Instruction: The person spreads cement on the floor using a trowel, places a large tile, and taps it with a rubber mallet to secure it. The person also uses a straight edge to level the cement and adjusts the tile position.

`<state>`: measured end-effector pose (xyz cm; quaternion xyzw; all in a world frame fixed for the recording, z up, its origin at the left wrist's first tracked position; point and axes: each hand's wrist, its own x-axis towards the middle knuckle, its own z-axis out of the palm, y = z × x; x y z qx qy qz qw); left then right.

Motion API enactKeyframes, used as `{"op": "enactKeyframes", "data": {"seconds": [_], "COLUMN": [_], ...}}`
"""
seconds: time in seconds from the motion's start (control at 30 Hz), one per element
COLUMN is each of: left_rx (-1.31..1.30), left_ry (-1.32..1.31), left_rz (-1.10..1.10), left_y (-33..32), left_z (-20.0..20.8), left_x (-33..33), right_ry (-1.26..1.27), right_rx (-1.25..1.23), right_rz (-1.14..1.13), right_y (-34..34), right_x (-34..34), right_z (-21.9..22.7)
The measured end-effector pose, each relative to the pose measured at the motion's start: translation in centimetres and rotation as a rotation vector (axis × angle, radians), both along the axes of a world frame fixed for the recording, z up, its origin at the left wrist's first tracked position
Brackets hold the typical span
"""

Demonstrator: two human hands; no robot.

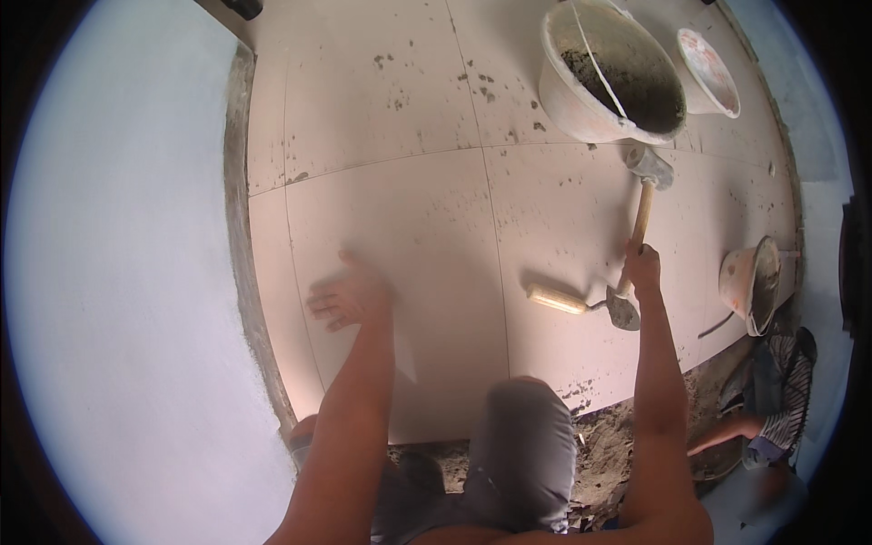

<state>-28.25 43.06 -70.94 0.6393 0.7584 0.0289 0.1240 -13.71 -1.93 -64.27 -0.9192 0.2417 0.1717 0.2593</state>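
Note:
My left hand (350,295) lies palm down with fingers spread over a large beige floor tile (409,227), close to the joint beside the left wall. My right hand (643,269) grips the wooden handle of a mallet (649,171), whose grey head points away from me, just short of the big bucket. Beside and partly behind the lower end of the mallet handle, a trowel (558,299) with a pale wooden handle and a mortar-smeared blade rests on the tiles.
A big bucket (556,86) of mortar stands at the far right, a smaller pail (713,73) behind it. Another bucket (736,277) stands near the right wall. A co-worker in a striped sleeve (792,400) is at lower right by bare, rough ground (604,454). A pale wall (136,272) borders the left.

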Motion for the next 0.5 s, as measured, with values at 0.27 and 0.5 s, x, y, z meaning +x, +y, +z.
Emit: {"op": "enactKeyframes", "data": {"seconds": [0.27,0.5], "left_rx": [0.025,-0.011], "left_ry": [0.109,0.169], "left_rz": [0.022,0.037], "left_y": [0.8,0.6], "left_z": [0.3,0.1], "left_x": [0.2,0.8], "right_ry": [-0.785,-0.916], "right_rx": [1.125,2.080], "right_rz": [0.498,0.414], "right_y": [15.8,18.2], "right_x": [-4.2,-2.7], "right_z": [21.3,31.9]}}
